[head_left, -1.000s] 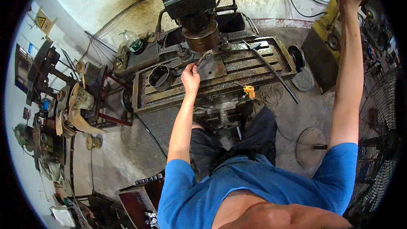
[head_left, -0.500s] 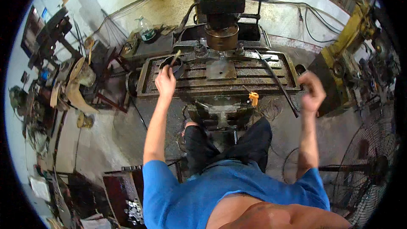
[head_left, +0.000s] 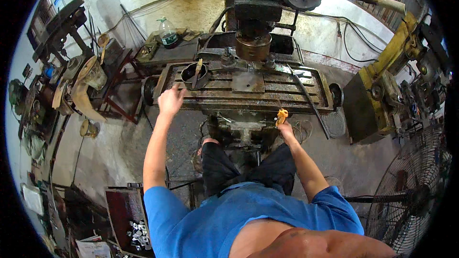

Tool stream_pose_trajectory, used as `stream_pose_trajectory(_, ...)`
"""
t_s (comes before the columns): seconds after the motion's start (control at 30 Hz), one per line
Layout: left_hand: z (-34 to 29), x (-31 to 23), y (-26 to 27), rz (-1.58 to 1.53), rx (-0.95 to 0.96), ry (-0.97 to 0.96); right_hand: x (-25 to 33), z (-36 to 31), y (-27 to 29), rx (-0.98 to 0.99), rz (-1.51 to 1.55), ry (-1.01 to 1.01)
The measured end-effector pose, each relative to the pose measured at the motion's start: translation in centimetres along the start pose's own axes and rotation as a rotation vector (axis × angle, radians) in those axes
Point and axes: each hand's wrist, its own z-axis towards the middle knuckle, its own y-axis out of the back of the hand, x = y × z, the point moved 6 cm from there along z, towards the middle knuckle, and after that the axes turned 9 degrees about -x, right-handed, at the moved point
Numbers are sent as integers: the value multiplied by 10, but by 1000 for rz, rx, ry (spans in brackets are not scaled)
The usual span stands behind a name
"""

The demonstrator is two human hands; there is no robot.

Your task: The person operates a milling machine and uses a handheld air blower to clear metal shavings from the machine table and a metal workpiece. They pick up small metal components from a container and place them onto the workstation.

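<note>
Grasping the yellow gun-shaped tool (head_left: pixel 282 114), the right hand (head_left: pixel 286 130) has its fingers closed at the near edge of the metal surface (head_left: pixel 229 101). At the near left corner, the left hand's (head_left: pixel 171 100) fingers are released, slightly spread, near a dark pot (head_left: pixel 203 80) where a brush (head_left: pixel 198 66) leans.

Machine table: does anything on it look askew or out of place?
Yes: the bar lies slanted across the right of the table, its near end jutting past the front edge, out of line.
</note>
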Motion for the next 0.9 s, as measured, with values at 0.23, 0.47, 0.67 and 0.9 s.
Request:
stream_pose_trajectory(0.23, -55, 89, 26, -8, 20, 202, 77, -38, 4, 65, 197, 443)
stream_pose_trajectory(0.47, -80, 121, 14, -95, 31, 273, 236, -100, -17, 289, -471, 856)
stream_pose_trajectory(0.67, -85, 98, 21, -122, 37, 245, 224, -70, -57, 106, -1362, 742)
stream_pose_trajectory(0.9, -96, 101, 24, -104, 82, 235, 249, -30, -94, 40, -1307, 627)
